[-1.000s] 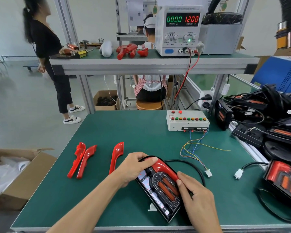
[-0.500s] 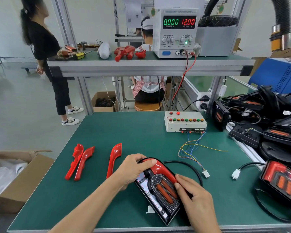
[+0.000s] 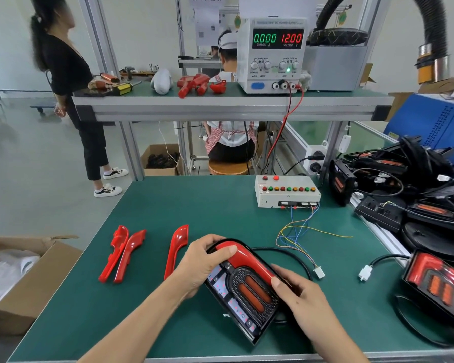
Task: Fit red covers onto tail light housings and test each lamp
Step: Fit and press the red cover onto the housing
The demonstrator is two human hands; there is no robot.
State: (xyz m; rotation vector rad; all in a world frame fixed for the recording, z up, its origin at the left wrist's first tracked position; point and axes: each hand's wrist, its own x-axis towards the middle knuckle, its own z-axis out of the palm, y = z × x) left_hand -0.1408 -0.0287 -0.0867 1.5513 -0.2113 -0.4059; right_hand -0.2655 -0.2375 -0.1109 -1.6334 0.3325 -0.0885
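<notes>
Housing (image 3: 243, 297) at lower centre of the frame, probably rigid and light, was gripped at its edges by left hand (image 3: 203, 263) and right hand (image 3: 296, 292), thumbs pressing the glossy, likely slippery red cover (image 3: 243, 258).

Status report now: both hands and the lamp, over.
Left hand and right hand both pressing glossy red plastic cover onto black tail light housing. Connector of black cable unplugged. Nothing in the way.
</notes>
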